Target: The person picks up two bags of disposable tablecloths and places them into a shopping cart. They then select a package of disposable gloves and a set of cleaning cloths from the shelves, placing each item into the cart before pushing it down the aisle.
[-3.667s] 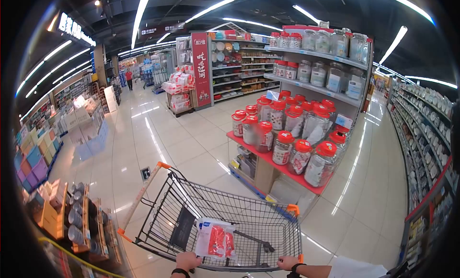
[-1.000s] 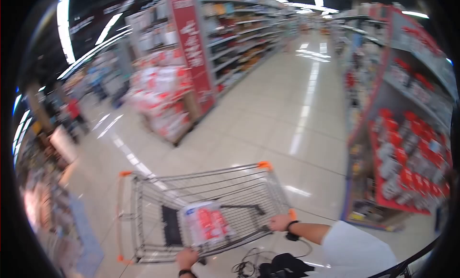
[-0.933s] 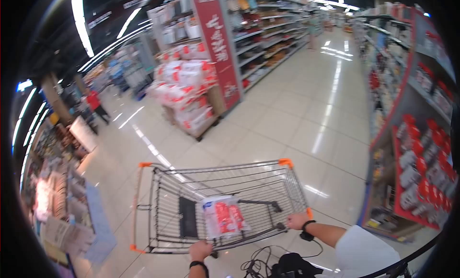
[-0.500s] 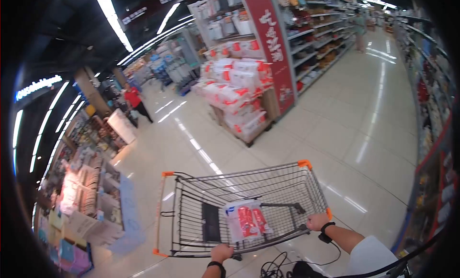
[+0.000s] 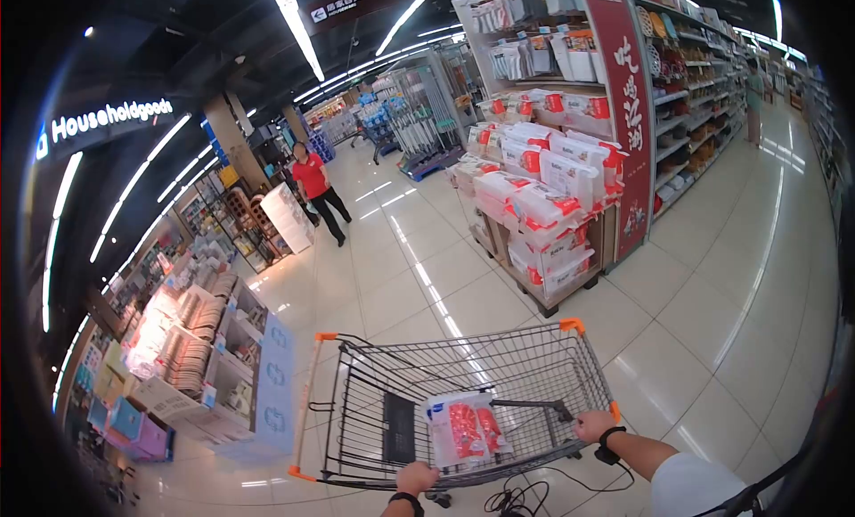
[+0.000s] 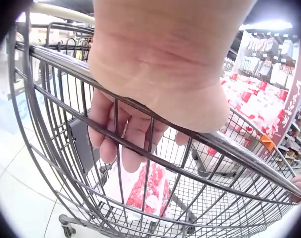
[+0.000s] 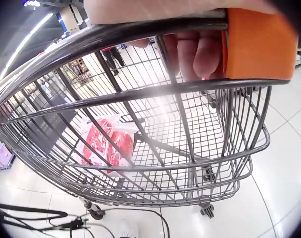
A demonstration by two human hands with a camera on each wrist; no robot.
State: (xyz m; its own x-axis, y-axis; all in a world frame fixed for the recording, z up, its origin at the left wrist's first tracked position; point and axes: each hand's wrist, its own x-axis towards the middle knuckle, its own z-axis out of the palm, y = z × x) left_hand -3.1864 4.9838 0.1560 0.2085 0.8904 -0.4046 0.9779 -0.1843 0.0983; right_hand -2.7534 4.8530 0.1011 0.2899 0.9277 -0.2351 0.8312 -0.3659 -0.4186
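Note:
A wire shopping cart [image 5: 399, 428] with orange corner caps stands sideways in front of me. My left hand [image 5: 417, 477] grips its near side rim; in the left wrist view the palm [image 6: 158, 94] lies over the bar and the fingers hang inside the basket. Farther along that rim, my right hand [image 5: 595, 425] holds the bar beside an orange corner cap [image 7: 259, 44], its fingertips [image 7: 207, 57] curled over to the inner side. On the basket floor lies a clear and white plastic pack [image 5: 463, 428] with red contents, apart from both hands.
Beyond the cart, a pallet stack of red-and-white bagged goods [image 5: 543, 187] stands beside a red sign panel [image 5: 623, 116] and shelves [image 5: 695, 107]. A person in red [image 5: 313, 180] is in the aisle. Left is a display bin [image 5: 276, 383]. Black cables [image 5: 517, 499] hang low near me.
My view and the cart have swung left. The red-lidded jar display has left view at the right; the bagged goods and the person in red appear larger. Both hands stay on the rim.

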